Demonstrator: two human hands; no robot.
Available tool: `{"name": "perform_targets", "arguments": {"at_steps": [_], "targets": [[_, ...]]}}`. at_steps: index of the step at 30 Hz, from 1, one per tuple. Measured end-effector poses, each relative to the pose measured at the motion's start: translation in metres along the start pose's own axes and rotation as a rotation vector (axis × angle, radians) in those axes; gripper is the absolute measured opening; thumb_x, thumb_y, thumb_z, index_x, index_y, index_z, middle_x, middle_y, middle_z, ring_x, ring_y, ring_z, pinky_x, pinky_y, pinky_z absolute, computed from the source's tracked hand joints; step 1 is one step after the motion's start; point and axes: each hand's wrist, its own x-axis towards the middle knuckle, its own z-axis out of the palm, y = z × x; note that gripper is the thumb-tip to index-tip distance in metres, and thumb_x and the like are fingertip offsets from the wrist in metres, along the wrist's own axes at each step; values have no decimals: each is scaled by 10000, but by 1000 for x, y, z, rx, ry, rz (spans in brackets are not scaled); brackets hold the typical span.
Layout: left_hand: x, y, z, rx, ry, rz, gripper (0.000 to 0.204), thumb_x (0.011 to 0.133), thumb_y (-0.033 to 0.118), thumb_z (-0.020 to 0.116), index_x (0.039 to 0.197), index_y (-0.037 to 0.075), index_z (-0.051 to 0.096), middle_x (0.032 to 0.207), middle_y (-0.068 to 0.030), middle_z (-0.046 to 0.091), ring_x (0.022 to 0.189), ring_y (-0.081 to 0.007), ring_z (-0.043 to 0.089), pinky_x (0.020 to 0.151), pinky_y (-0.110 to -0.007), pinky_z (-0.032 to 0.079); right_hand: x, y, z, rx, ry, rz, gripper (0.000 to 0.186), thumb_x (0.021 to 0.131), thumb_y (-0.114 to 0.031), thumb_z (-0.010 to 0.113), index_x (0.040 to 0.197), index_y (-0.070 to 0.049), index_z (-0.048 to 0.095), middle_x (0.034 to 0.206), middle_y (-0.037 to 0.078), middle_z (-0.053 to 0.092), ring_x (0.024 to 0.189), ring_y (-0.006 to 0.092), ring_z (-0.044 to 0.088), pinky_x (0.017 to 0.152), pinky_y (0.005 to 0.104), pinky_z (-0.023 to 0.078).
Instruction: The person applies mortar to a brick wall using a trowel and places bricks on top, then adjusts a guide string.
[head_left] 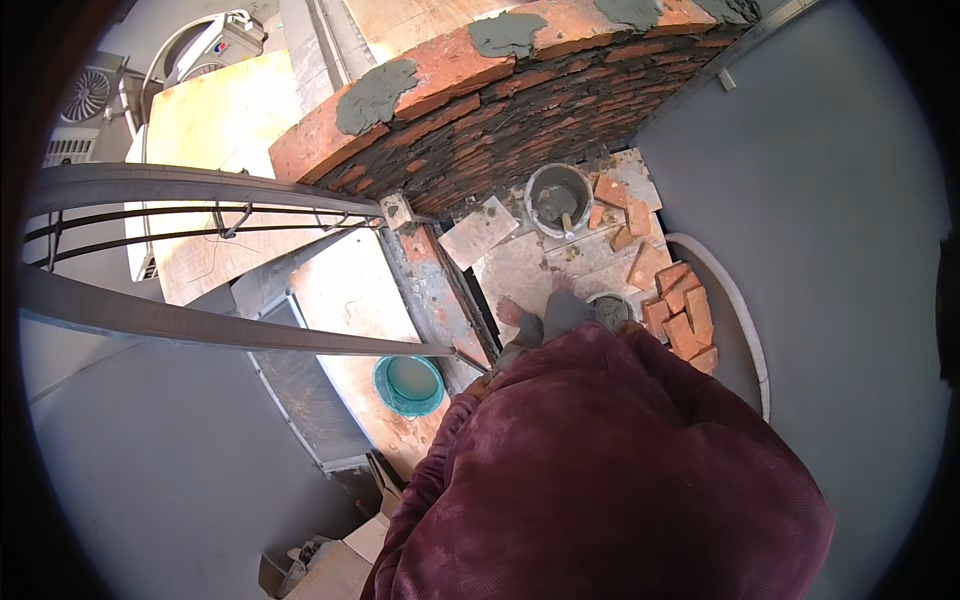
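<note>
My left hand point(482, 386) shows as a small patch past the maroon sleeve, beside the lower metal rail point(250, 325) where it meets the low ledge. Its fingers cannot be made out. Of my right hand point(629, 327) only a sliver shows by the rim of a small mortar bucket point(610, 309), partly covered by my body; its fingers are hidden. Farther ahead, a larger bucket point(530, 200) holds grey mortar, with a wooden-handled tool point(567, 222) resting in it. A curved brick wall point(520, 125) rises beyond, carrying mortar patches point(376, 96) on its top course.
Loose bricks point(688, 312) are piled at the right near a white pipe point(735, 310) along the grey wall. A teal bucket point(409, 386) of cloudy liquid stands on a board to the left. My bare feet point(510, 311) are on the tiled floor. Air-conditioner units point(88, 95) are at far left.
</note>
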Motion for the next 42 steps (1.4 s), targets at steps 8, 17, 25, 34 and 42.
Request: {"name": "perform_targets", "arguments": {"at_steps": [8, 17, 25, 34, 42], "targets": [[30, 58, -45, 107, -255, -315, 708, 917, 507, 496, 1470, 102, 318, 1480, -195, 353, 1374, -317, 342, 1124, -327, 280, 49, -51, -35, 454, 74, -25, 251, 855, -310, 602, 923, -79, 674, 818, 92, 691, 713, 208, 658, 681, 354, 529], [81, 113, -52, 453, -262, -406, 808, 863, 553, 555, 1492, 165, 229, 1489, -249, 282, 1349, -401, 339, 1099, -408, 307, 105, -16, -61, 89, 150, 54, 355, 852, -385, 539, 1017, -103, 676, 1110, 175, 655, 996, 317, 646, 885, 392, 507], [128, 101, -63, 774, -351, -510, 913, 815, 594, 606, 1512, 221, 149, 1497, -297, 219, 1327, -476, 336, 1077, -480, 332, 162, -21, -25, 385, 224, -16, 255, 874, -270, 537, 1017, -130, 695, 1114, 132, 653, 1050, 314, 613, 921, 391, 482], [155, 36, -75, 915, -518, -480, 1156, 699, 687, 673, 1507, 343, -79, 1488, -399, 30, 1313, -594, 258, 1026, -600, 352, 78, -132, 99, 485, 369, -176, 120, 780, -163, 575, 852, -102, 649, 884, 168, 630, 888, 373, 606, 763, 473, 485], [164, 79, -67, 955, -594, -608, 1126, 722, 697, 642, 1509, 346, -83, 1522, -347, -27, 1371, -536, 205, 1074, -567, 312, 19, -119, 63, 849, 332, 147, 171, 836, -195, 555, 882, -70, 663, 831, 119, 686, 838, 302, 661, 736, 372, 516]]}}
